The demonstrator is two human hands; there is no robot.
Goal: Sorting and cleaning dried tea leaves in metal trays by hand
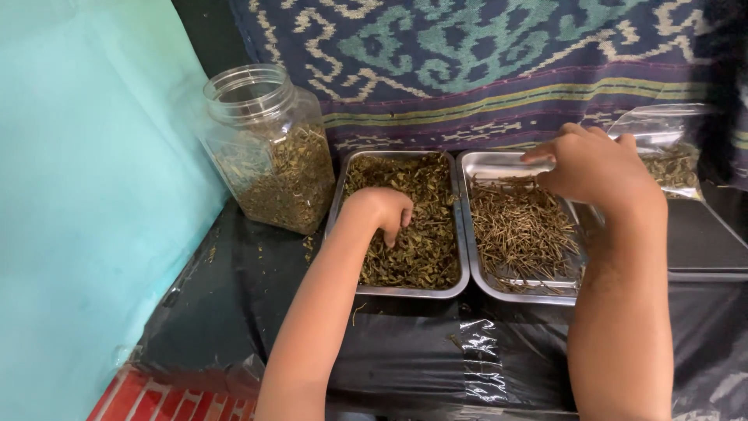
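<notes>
Two steel trays stand side by side on black plastic. The left tray (pixel 339 204) holds dried green leaves (pixel 425 242); my left hand (pixel 382 212) rests in them with its fingers curled down into the pile. The right tray (pixel 477 273) holds thin brown stems (pixel 518 230). My right hand (pixel 596 165) hovers over the far end of that tray, fingers pointing left and bent; whether it holds a stem is hidden.
A clear plastic jar (pixel 269 148), lid off and partly filled with dried leaves, stands left of the trays. A clear bag of leaves (pixel 674 160) lies at the right on a black flat thing (pixel 705 242). A patterned cloth (pixel 483 62) hangs behind; a turquoise wall (pixel 86 195) is at left.
</notes>
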